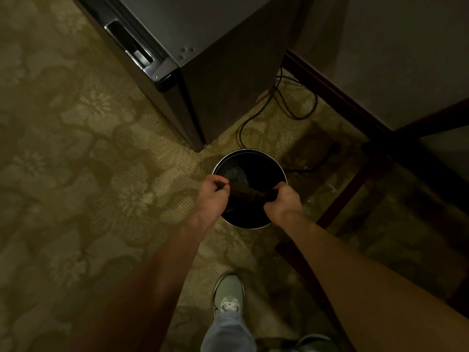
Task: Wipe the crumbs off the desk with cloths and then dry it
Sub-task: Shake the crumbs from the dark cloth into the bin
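A dark brown cloth (247, 194) is stretched between both hands, right above a round black waste bin (256, 154) on the carpet. My left hand (213, 195) grips the cloth's left end with curled fingers. My right hand (284, 200) grips its right end the same way. Something pale lies at the bottom of the bin. The desk top is out of view.
A dark mini fridge (203, 59) stands behind the bin on patterned carpet. Black cables (286, 107) loop on the floor beside it. Dark wooden furniture legs and rails (355, 179) cross on the right. My shoe (228, 295) is below the bin.
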`<action>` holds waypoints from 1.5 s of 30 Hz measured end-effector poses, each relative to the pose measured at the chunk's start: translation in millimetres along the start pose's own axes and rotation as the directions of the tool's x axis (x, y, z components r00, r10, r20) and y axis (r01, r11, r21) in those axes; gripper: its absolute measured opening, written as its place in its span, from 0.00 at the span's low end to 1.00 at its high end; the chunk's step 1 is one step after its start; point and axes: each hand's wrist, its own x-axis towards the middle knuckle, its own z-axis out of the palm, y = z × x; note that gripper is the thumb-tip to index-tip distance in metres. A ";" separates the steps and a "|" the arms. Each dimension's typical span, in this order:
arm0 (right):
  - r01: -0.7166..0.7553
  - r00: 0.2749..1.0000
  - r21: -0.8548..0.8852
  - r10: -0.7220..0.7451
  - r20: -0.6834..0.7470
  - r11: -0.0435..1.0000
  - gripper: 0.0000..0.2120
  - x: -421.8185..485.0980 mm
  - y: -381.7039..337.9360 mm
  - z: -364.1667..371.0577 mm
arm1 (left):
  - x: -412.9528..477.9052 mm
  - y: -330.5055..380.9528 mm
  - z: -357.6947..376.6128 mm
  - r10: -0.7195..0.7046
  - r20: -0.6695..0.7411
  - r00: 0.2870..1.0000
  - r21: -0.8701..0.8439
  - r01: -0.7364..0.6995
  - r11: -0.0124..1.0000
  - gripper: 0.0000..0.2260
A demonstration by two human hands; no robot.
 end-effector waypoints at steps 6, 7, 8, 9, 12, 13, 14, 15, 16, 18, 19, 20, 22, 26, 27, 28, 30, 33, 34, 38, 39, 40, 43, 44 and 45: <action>0.006 0.998 0.268 0.012 -0.065 0.963 0.20 -4.0 -5.6 -3.8 | 3.3 -0.4 -3.9 -0.031 0.211 0.977 0.232 -0.020 0.972 0.17; 0.021 0.997 0.265 -0.001 -0.074 0.964 0.20 -4.2 -5.3 -4.4 | 2.4 -0.9 -3.1 -0.056 0.233 0.971 0.280 -0.012 0.960 0.15; 0.037 0.997 0.253 -0.018 -0.080 0.967 0.19 -3.5 -4.6 -4.7 | 2.6 -2.7 -2.8 -0.061 0.254 0.965 0.337 -0.029 0.941 0.12; 0.055 0.996 0.237 -0.037 -0.081 0.970 0.18 -2.2 -3.8 -4.6 | 1.4 -3.3 -2.8 -0.055 0.284 0.957 0.414 -0.071 0.907 0.09; 0.099 0.993 0.166 -0.086 -0.085 0.981 0.11 1.4 -1.7 -1.8 | 0.2 -8.6 -2.7 0.010 0.363 0.932 0.610 -0.246 0.753 0.06; 0.115 0.990 0.142 -0.103 -0.092 0.983 0.10 2.5 0.0 -0.5 | -0.6 -10.1 -2.6 0.065 0.365 0.929 0.629 -0.298 0.719 0.06; 0.134 0.988 0.128 -0.121 -0.099 0.983 0.10 2.9 1.2 0.3 | 0.2 -12.4 -1.8 0.134 0.347 0.928 0.635 -0.338 0.695 0.06; 0.154 0.985 0.096 -0.144 -0.100 0.984 0.11 3.1 2.5 0.5 | 0.2 -12.7 -1.4 0.209 0.312 0.927 0.637 -0.367 0.678 0.05; 0.182 0.980 0.024 -0.179 -0.088 0.983 0.11 2.3 3.5 -0.2 | 0.7 -12.5 -1.4 0.280 0.265 0.923 0.644 -0.386 0.661 0.05; 0.246 0.964 -0.193 -0.261 -0.054 0.950 0.09 0.0 5.3 -1.1 | -0.8 -9.0 -1.4 0.363 0.232 0.902 0.672 -0.418 0.611 0.07; 0.274 0.952 -0.255 -0.300 -0.069 0.927 0.10 0.2 6.9 -0.6 | -1.8 -6.0 -1.5 0.373 0.247 0.894 0.676 -0.435 0.595 0.06; 0.287 0.941 -0.271 -0.323 -0.097 0.919 0.11 0.4 7.9 -1.0 | -2.5 -2.8 -1.3 0.377 0.254 0.891 0.672 -0.443 0.593 0.05; 0.282 0.937 -0.249 -0.322 -0.138 0.927 0.13 0.3 8.5 -1.3 | -4.7 3.4 -2.8 0.407 0.209 0.889 0.656 -0.436 0.616 0.04; 0.297 0.925 -0.225 -0.338 -0.173 0.928 0.11 -2.9 3.0 -2.3 | -6.5 8.8 -1.9 0.390 0.205 0.898 0.740 -0.403 0.539 0.05; 0.289 0.910 -0.204 -0.335 -0.244 0.935 0.12 -2.3 1.7 -2.0 | -7.3 10.5 -2.3 0.418 0.172 0.892 0.730 -0.400 0.554 0.05; 0.277 0.900 -0.216 -0.331 -0.283 0.936 0.15 -2.4 1.3 -2.1 | -7.8 11.8 -2.2 0.432 0.137 0.891 0.723 -0.388 0.572 0.05; 0.217 0.926 -0.302 -0.294 -0.237 0.928 0.18 -3.8 2.3 -2.4 | -10.0 12.8 3.4 0.426 0.159 0.891 0.773 -0.380 0.507 0.08; 0.203 0.938 -0.255 -0.263 -0.227 0.945 0.17 -4.1 5.1 -0.3 | -14.1 13.8 6.6 0.456 0.130 0.880 0.783 -0.374 0.498 0.08; 0.210 0.939 -0.234 -0.262 -0.223 0.949 0.16 -4.5 4.9 -0.7 | -14.6 16.4 8.0 0.438 0.146 0.887 0.792 -0.370 0.486 0.08; 0.257 0.936 -0.227 -0.300 -0.185 0.940 0.10 -3.2 3.7 -4.4 | -14.9 23.6 9.8 0.408 0.209 0.889 0.819 -0.387 0.424 0.09; 0.262 0.930 -0.228 -0.309 -0.201 0.938 0.09 -3.4 2.8 -6.3 | -14.9 26.2 9.3 0.436 0.158 0.886 0.813 -0.367 0.451 0.10; 0.270 0.928 -0.245 -0.320 -0.192 0.931 0.09 -3.4 1.4 -8.3 | -13.4 28.8 10.5 0.427 0.164 0.889 0.826 -0.361 0.433 0.11; 0.293 0.924 -0.281 -0.346 -0.162 0.914 0.07 -4.8 1.9 -11.9 | -12.4 28.5 5.9 0.336 0.187 0.923 0.850 -0.323 0.416 0.12; 0.295 0.921 -0.286 -0.351 -0.171 0.912 0.09 -5.9 1.4 -12.9 | -12.1 30.3 3.9 0.307 0.156 0.939 0.857 -0.283 0.431 0.12; 0.293 0.921 -0.288 -0.350 -0.173 0.912 0.09 -6.9 1.3 -13.8 | -10.3 30.5 3.1 0.268 0.170 0.948 0.866 -0.274 0.419 0.13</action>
